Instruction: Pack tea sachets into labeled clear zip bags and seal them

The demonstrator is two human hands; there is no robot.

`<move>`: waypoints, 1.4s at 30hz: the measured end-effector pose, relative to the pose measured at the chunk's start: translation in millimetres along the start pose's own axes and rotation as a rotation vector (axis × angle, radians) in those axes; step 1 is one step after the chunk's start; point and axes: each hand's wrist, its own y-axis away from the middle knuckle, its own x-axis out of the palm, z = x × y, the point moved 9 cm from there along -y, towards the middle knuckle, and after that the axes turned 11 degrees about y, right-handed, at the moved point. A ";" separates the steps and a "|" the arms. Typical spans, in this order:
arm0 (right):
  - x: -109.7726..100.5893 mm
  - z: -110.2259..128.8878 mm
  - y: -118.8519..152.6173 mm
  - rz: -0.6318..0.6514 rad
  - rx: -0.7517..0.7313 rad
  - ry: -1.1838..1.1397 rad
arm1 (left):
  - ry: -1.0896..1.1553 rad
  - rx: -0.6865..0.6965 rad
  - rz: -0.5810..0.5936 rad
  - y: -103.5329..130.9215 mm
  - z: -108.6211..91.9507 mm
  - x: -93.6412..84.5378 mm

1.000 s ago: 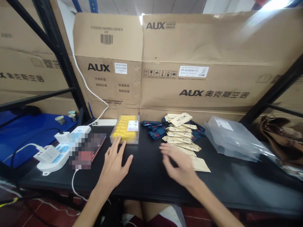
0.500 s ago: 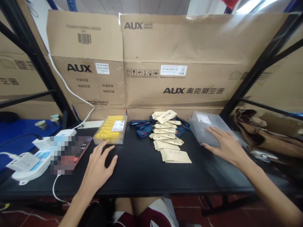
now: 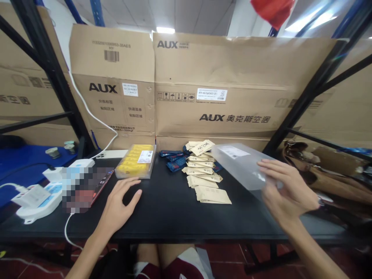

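Black bench (image 3: 167,217) lies before me: my left grip (image 3: 119,201), loosely spread, sits just short of the yellow-filled box (image 3: 134,161); my right grip (image 3: 290,192) pinches the clear case (image 3: 241,166), which slants leftward and away beside cream packets (image 3: 200,170), blue packets (image 3: 176,164) behind, cardboard (image 3: 247,69) beyond.

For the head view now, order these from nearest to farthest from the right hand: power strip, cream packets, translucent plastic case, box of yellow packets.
Nearest to the right hand:
1. Translucent plastic case: in its grasp.
2. Cream packets: left of the case.
3. Box of yellow packets: farther left, by the left hand.
4. Power strip: far left.
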 end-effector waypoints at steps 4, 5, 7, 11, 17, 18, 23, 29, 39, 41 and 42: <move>15.0 80.7 1.3 0.126 -0.082 -0.311 | 0.474 -0.334 0.030 4.3 23.5 1.9; 23.1 95.1 8.4 0.157 -0.078 -0.397 | 0.627 -0.422 0.017 7.1 28.2 3.1; 42.4 121.4 27.0 0.234 -0.118 -0.537 | 0.903 -0.568 -0.031 12.6 33.5 5.1; 79.8 139.8 59.5 0.447 -0.181 -0.641 | 1.023 -0.699 -0.038 15.0 31.0 6.4; 92.4 62.0 75.7 0.603 0.125 -0.520 | 1.001 -0.740 -0.065 12.6 33.2 2.8; 92.7 47.2 81.7 0.646 0.196 -0.466 | 1.010 -0.744 -0.085 13.0 34.7 2.0; 102.8 36.2 131.9 1.159 0.150 -0.229 | 1.004 -0.737 -0.105 14.5 35.4 2.3; 106.2 43.6 133.2 1.268 0.107 -0.140 | 0.960 -0.735 -0.105 14.7 34.3 3.4; 110.9 45.7 103.9 0.959 0.269 -0.308 | 0.983 -0.725 -0.066 15.7 35.7 3.9; 97.8 32.2 91.6 0.687 0.480 -0.499 | 0.987 -0.725 -0.062 16.1 36.5 4.0; 91.9 25.5 89.4 0.562 0.595 -0.605 | 0.986 -0.723 -0.060 16.2 36.6 3.9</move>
